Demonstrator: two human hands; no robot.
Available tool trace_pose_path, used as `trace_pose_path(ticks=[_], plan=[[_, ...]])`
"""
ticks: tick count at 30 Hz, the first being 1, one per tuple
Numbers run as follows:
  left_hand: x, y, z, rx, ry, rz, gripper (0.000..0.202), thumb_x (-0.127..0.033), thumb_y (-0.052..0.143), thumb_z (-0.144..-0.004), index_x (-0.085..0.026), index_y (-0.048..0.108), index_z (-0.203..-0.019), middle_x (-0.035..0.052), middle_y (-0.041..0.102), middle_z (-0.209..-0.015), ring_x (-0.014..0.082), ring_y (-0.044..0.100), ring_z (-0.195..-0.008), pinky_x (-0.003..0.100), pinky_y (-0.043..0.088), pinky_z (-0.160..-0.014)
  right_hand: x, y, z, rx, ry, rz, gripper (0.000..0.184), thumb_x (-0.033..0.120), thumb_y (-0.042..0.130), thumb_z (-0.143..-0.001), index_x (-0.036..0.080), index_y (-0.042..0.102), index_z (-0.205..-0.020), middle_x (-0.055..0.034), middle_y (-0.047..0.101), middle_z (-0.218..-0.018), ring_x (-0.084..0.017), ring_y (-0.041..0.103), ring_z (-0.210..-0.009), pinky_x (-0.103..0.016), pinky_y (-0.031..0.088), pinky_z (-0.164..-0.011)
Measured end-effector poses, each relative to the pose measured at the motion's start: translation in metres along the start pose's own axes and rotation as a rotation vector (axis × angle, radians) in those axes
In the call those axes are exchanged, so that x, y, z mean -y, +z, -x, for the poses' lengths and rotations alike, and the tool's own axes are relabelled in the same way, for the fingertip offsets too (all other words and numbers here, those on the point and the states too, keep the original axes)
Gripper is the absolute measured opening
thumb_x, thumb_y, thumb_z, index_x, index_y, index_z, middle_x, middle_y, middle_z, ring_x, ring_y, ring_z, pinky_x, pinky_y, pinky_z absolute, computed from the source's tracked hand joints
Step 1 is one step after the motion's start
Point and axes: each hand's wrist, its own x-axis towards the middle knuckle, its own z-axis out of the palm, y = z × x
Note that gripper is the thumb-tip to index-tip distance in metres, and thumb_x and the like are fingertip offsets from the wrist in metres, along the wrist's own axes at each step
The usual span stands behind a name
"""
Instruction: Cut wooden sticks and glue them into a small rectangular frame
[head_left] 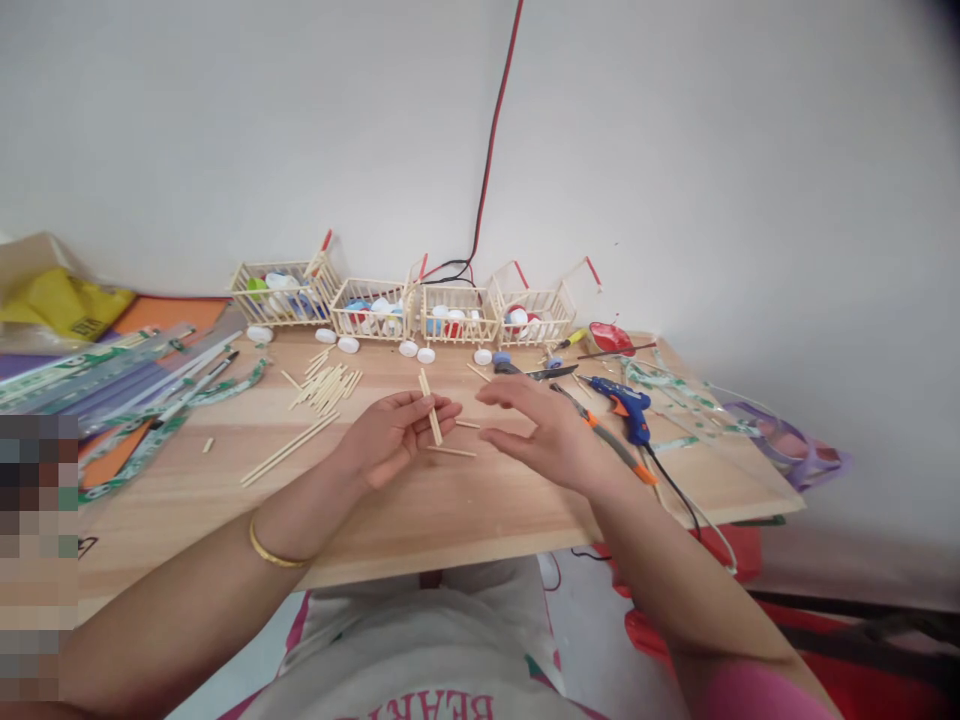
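My left hand (396,435) pinches a small bundle of short wooden sticks (431,408) above the front half of the wooden table. To its right my right hand (541,430) hovers with thumb and fingers apart and nothing between them. Under and between the hands lie a loose stick (452,452) and another short one. A pile of short sticks (326,387) is just beyond my left hand, with two longer sticks (289,450) nearer to me. Close to my right hand are orange-handled pliers (611,440) and a blue hot glue gun (626,402).
Several miniature stick carts (457,310) filled with bottle caps line the wall. Black scissors (536,373) lie before them. Long plastic packets (150,370) cover the left side, and a purple item (795,445) sits off the right edge. The glue gun's cable (675,485) trails over the front edge.
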Motion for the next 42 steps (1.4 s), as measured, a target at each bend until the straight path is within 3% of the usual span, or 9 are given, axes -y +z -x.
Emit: trace_pose_path(ticks=[4, 9, 18, 29, 42], plan=[[-0.007, -0.004, -0.004, 0.005, 0.109, -0.01, 0.005, -0.009, 0.061, -0.077, -0.006, 0.065, -0.076, 0.0107, 0.069, -0.079, 0.0139, 0.064, -0.072, 0.024, 0.053, -0.068, 0.002, 0.026, -0.037, 0.13, -0.121, -0.108, 0.015, 0.019, 0.061, -0.079, 0.018, 0.06, -0.094, -0.0043, 0.061, -0.087, -0.014, 0.057, -0.081, -0.028, 0.047, -0.075], [-0.012, -0.009, -0.007, -0.071, 0.168, 0.029, 0.008, -0.015, 0.067, -0.072, -0.008, 0.066, -0.074, 0.0048, 0.064, -0.068, 0.013, 0.06, -0.066, 0.025, 0.05, -0.063, -0.01, 0.047, -0.045, 0.161, -0.109, -0.22, 0.013, 0.016, 0.06, -0.077, 0.017, 0.059, -0.09, -0.0011, 0.061, -0.077, -0.012, 0.055, -0.071, -0.025, 0.045, -0.068], [-0.008, -0.007, -0.009, -0.12, 0.156, -0.026, 0.012, -0.016, 0.073, -0.066, -0.008, 0.067, -0.071, 0.0025, 0.062, -0.063, 0.0101, 0.057, -0.06, 0.021, 0.047, -0.059, -0.022, 0.051, -0.033, 0.147, -0.099, -0.362, 0.011, 0.021, 0.057, -0.083, 0.018, 0.063, -0.092, -0.0032, 0.065, -0.079, -0.012, 0.059, -0.073, -0.025, 0.047, -0.069], [-0.013, -0.012, -0.011, -0.025, 0.151, -0.095, 0.012, -0.019, 0.071, -0.069, -0.01, 0.067, -0.074, 0.0038, 0.065, -0.07, 0.0118, 0.06, -0.065, 0.023, 0.05, -0.059, -0.02, 0.064, -0.032, 0.084, 0.039, -0.53, 0.014, 0.024, 0.06, -0.081, 0.016, 0.066, -0.091, -0.0027, 0.066, -0.082, -0.011, 0.059, -0.074, -0.024, 0.049, -0.071], [-0.012, -0.012, -0.009, -0.029, 0.162, -0.175, 0.02, -0.026, 0.076, -0.064, -0.01, 0.066, -0.072, 0.0008, 0.062, -0.061, 0.0098, 0.056, -0.054, 0.022, 0.046, -0.052, -0.023, 0.067, -0.028, 0.197, 0.016, -0.47, 0.02, 0.027, 0.058, -0.083, 0.015, 0.066, -0.096, -0.0016, 0.068, -0.079, -0.009, 0.06, -0.067, -0.02, 0.046, -0.065]])
